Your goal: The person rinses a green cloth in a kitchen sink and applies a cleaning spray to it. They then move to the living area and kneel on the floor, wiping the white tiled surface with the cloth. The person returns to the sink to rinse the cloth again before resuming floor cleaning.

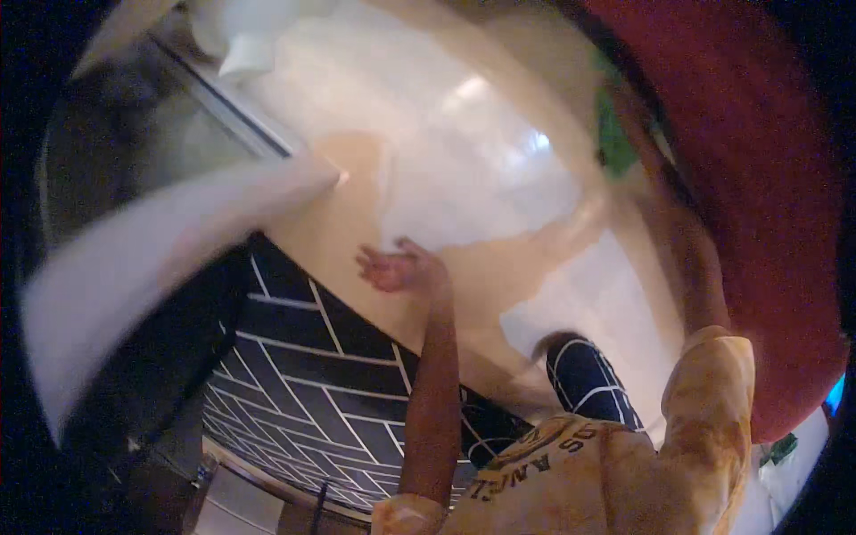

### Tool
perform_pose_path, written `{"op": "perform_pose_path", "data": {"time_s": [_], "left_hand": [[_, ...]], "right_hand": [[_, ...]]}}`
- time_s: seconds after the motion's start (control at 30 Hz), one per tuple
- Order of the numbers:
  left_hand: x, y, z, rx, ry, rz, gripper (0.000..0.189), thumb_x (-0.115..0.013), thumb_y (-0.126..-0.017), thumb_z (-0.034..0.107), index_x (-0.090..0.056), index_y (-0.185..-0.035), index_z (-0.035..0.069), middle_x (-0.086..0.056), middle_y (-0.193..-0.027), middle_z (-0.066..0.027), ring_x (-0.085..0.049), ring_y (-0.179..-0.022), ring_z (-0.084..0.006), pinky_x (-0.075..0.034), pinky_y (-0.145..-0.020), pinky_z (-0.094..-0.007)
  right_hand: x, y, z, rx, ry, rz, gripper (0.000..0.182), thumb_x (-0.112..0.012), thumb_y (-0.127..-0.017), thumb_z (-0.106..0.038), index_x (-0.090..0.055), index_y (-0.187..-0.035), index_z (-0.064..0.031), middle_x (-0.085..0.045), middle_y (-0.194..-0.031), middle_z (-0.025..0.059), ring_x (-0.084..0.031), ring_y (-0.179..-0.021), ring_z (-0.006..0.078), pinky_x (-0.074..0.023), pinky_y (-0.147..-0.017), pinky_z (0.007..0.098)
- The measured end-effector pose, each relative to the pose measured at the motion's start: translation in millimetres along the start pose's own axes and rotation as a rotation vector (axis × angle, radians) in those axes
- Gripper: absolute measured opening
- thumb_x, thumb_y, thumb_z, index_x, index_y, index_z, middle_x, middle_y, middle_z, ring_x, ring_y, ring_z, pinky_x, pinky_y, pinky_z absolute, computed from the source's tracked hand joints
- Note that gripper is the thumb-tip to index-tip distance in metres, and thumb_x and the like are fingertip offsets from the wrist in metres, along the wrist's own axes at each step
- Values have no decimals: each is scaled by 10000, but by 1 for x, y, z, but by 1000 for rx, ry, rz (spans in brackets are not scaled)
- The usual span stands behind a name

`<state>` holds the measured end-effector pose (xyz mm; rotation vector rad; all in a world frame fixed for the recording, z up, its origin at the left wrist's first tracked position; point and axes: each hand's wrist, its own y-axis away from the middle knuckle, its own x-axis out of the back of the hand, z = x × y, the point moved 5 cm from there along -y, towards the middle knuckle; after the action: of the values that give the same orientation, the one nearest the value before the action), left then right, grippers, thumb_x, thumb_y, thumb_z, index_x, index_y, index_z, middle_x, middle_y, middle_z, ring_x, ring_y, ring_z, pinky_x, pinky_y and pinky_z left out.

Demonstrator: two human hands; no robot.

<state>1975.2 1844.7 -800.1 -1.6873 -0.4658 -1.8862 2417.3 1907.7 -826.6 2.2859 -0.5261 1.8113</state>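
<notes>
My left hand (398, 267) is raised over a broad tan and white surface (461, 281). Its fingers are spread, and nothing shows between them. On the right, my right arm (699, 267) reaches up along a dark red expanse (756, 200). The hand at its end is blurred and hard to make out, close to a green thing (614, 134). A long white sheet-like thing (200, 214) cuts across the left side, smeared by motion. Whether it is cloth or something stiffer cannot be told.
Below left lies a dark surface with a white line pattern (321, 374). My leg in dark trousers with white lines (588, 374) rests by a white patch (595, 287). A pale straight rail (221, 97) runs at upper left. A white object (247, 53) stands near it.
</notes>
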Motion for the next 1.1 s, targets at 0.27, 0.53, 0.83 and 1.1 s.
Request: {"op": "perform_pose_path", "data": {"time_s": [0.27, 0.53, 0.83, 1.1], "left_hand": [[64, -65, -203, -5, 239, 258, 521, -333, -931, 418, -391, -1274, 30, -360, -1330, -168, -358, -1210, -345, -275, -964, -540], [27, -59, -275, 187, -84, 115, 561, -300, -934, 432, -256, -1384, 100, -254, -1425, -132, -220, -1314, -348, -182, -1019, -567], [63, -63, -313, 310, -75, 53, 539, -330, -927, 416, -298, -1365, 103, -246, -1430, -122, -226, -1306, -361, -172, -1036, -551], [28, -60, -246, 200, 21, -13, 551, -366, -918, 409, -290, -1363, 94, -238, -1431, -117, -209, -1317, -355, -159, -1034, -565]], "right_hand": [[11, 221, 60, -654, 566, 92, 679, -535, -792, -505, -422, -1280, -48, -485, -1242, 195, -427, -1162, 366, -272, -996, 497], [-53, 136, -356, 331, 13, 19, 744, -412, -841, -553, -274, -1373, -51, -287, -1411, 166, -197, -1322, 360, -102, -1061, 544], [-56, 277, -490, 747, -206, -376, 634, -374, -896, -390, -201, -1391, -34, -308, -1363, 222, -156, -1322, 396, -88, -1063, 547], [-130, 29, -570, 779, -676, 115, 614, -422, -848, -439, -362, -1326, -59, -352, -1369, 158, -243, -1302, 342, -137, -1065, 522]]}}
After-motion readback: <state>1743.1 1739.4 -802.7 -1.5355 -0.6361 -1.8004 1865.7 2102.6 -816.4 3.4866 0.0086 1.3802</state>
